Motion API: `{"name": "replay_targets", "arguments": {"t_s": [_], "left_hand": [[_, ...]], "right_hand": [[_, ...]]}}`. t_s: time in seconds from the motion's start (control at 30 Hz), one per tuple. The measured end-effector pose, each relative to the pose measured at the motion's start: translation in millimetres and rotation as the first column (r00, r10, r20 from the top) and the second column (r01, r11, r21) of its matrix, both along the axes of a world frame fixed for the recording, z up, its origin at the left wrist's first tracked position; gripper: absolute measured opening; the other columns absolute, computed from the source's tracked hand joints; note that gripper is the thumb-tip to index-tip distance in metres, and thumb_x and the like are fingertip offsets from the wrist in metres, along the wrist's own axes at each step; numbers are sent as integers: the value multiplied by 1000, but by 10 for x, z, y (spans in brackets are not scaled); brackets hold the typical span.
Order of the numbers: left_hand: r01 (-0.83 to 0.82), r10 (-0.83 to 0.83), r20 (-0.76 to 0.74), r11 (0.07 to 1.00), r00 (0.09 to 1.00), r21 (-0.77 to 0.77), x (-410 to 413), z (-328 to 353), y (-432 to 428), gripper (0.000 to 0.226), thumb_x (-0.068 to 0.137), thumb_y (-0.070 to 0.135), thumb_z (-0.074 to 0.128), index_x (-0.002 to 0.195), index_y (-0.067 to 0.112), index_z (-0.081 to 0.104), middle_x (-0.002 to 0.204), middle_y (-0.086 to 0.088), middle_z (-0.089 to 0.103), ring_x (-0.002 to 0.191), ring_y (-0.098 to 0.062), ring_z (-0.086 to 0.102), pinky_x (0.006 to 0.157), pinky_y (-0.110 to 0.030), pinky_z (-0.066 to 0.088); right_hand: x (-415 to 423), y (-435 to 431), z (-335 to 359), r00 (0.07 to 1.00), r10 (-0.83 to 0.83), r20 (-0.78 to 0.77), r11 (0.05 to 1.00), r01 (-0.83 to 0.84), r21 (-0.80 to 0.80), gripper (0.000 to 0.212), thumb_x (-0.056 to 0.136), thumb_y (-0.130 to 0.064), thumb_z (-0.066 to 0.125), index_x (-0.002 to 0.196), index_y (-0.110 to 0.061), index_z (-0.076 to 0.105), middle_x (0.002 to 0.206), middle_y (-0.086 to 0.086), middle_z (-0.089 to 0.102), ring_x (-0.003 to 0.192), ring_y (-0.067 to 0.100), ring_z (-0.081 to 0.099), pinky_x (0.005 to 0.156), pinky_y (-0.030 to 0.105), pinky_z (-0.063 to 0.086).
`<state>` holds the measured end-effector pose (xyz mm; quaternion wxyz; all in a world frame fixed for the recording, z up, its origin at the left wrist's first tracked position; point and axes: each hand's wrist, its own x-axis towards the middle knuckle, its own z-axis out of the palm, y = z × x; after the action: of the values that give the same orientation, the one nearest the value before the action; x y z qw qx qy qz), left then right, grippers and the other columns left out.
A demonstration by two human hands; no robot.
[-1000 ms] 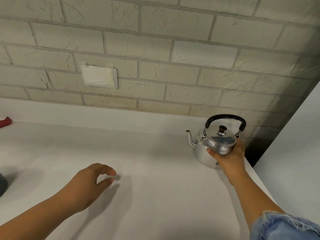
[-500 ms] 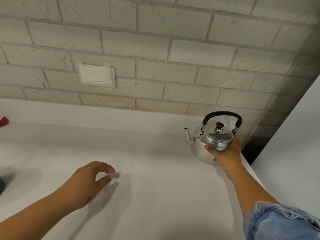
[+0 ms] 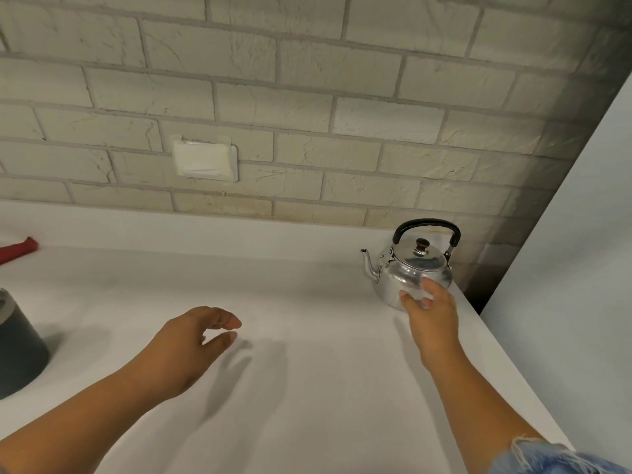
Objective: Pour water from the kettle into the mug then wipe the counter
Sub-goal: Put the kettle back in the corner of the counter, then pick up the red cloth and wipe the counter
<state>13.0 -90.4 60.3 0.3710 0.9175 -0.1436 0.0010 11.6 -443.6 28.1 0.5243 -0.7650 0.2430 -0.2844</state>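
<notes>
No writing shows on the polished steel kettle (image 3: 410,275) with its black handle, standing upright at the white surface's (image 3: 307,388) far right corner. The right hand (image 3: 431,314), fingers loose, touches its near side. The left hand (image 3: 191,340), well left of the kettle, hovers loosely curled, grasping nothing.

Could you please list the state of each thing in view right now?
kettle: upright on the counter, lid on, handle raised.
right hand: open, fingertips at the kettle's side, not gripping.
left hand: loosely curled above the counter, holding nothing.
mug: upright at the left edge, partly out of frame; contents not visible.
red cloth: lying at the far left.
counter: no spill visible.
</notes>
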Motion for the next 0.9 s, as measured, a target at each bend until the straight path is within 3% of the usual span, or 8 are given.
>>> {"name": "replay_targets", "arguments": {"t_s": [0.1, 0.17, 0.33, 0.53, 0.73, 0.9], "left_hand": [[-1, 1, -1, 998, 1000, -61, -152, 70, 79, 13, 87, 27, 60, 90, 40, 63, 96, 24, 62, 84, 9, 61, 61, -4, 41], [4, -3, 2, 995, 1000, -101, -255, 109, 162, 14, 88, 24, 60, 89, 37, 64, 95, 20, 65, 85, 14, 60, 62, -2, 41], [-7, 9, 12, 989, 1000, -149, -446, 207, 445, 17, 88, 23, 58, 87, 38, 65, 95, 20, 68, 90, 14, 58, 63, 2, 40], [1, 12, 61, 977, 998, -211, -546, 429, 979, 14, 87, 28, 60, 87, 41, 66, 95, 21, 69, 92, 12, 59, 66, 0, 41], [-3, 44, 130, 954, 991, -298, -480, 638, 1854, 14, 86, 25, 61, 92, 37, 67, 96, 18, 70, 94, 8, 61, 71, -3, 43], [-109, 170, 185, 946, 968, -304, -245, 689, 2942, 11, 86, 31, 59, 89, 39, 67, 87, 27, 68, 86, 15, 59, 63, -6, 39]], "right_hand": [[-188, 341, 132, 990, 128, 55, 987, -132, 94, 10, 86, -20, 65, 90, -30, 68, 100, -3, 65, 92, 15, 59, 70, 22, 45], [-303, 543, 230, 979, 170, 114, 979, -181, 97, 16, 88, -19, 63, 80, -31, 69, 87, -6, 68, 84, 15, 59, 69, 23, 47], [-493, 1007, 462, 952, 244, 186, 959, -266, 102, 19, 89, -17, 60, 78, -30, 69, 84, -4, 69, 82, 16, 61, 79, 31, 50], [-571, 1670, 655, 915, 390, 104, 913, -399, 88, 20, 89, -15, 60, 76, -26, 71, 85, -8, 71, 67, -1, 64, 70, 24, 47], [-598, 2649, 796, 880, 473, 39, 878, -475, 63, 19, 89, -18, 60, 76, -26, 72, 85, -13, 72, 71, 2, 65, 66, 21, 46], [-621, 3619, 807, 875, 483, -33, 874, -480, 73, 21, 89, -19, 60, 74, -26, 72, 85, -16, 72, 71, 3, 66, 65, 20, 46]]}}
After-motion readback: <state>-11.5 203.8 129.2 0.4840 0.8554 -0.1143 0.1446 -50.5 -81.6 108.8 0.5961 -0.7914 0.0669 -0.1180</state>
